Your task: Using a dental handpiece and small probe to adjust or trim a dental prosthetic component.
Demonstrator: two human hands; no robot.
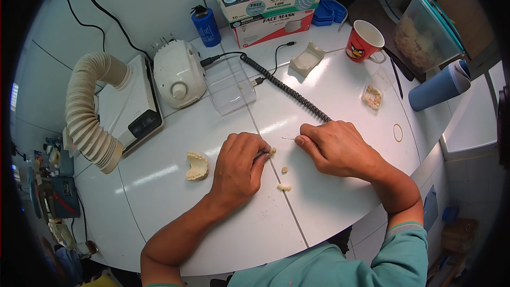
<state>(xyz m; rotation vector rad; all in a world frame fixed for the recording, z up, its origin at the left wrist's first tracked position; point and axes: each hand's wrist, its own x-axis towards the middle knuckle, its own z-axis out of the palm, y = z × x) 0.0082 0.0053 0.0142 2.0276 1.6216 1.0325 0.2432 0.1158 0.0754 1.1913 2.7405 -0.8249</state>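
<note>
My left hand (239, 162) is closed in a pinch, with a small tooth-coloured dental piece (273, 151) at its fingertips. My right hand (340, 149) wraps round a dental handpiece, whose body is hidden by the fingers. Its thin metal bur (288, 138) points left, a short gap from the piece. A black coiled cord (289, 94) runs down to the right hand from the white control box (180, 74). Below the hands lie a small round dental piece (285, 170) and a longer piece of joined teeth (285, 187). Left of my left hand rests a cream dental cast (197, 167).
A dust extractor with a ribbed hose (79, 101) stands at the left. Behind are a clear tray (229, 91), a blue canister (205, 26) and stacked mask boxes (271, 10). A red mug (364, 42), a tooth-filled container (372, 97) and a blue bottle (438, 86) stand at right.
</note>
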